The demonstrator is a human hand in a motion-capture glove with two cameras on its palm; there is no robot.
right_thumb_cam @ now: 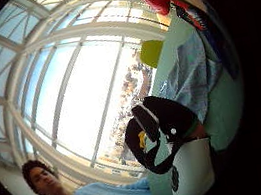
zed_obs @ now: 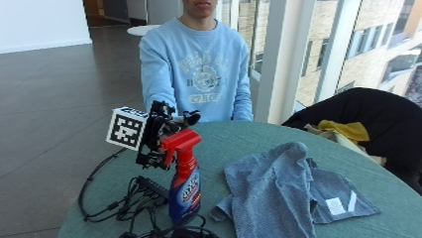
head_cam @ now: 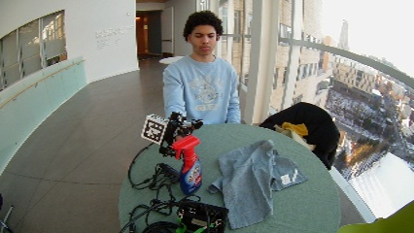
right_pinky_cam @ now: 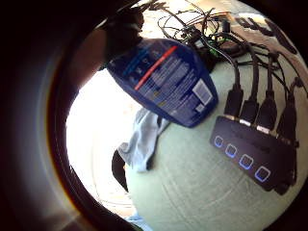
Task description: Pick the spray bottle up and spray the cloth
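At a round table (zed_obs: 395,208), I hold the spray bottle (zed_obs: 184,191) up by its neck in my right hand (zed_obs: 161,134), lifted above the surface on my right side. The cloth (zed_obs: 277,193) lies spread on the table just to the left of the bottle. Beyond the bottle, away from me, a hub (right_pinky_cam: 252,154) with 4 cables (right_pinky_cam: 250,103) plugged in sits on the table. A jacket (zed_obs: 369,124) rests at the table's edge on my left.

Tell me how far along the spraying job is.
Done: the gloved right hand grips the spray bottle at its red trigger head. In hand: the bottle looks just off the table, upright, beside the cloth. Left: aiming at the cloth and spraying; no spray is visible yet.
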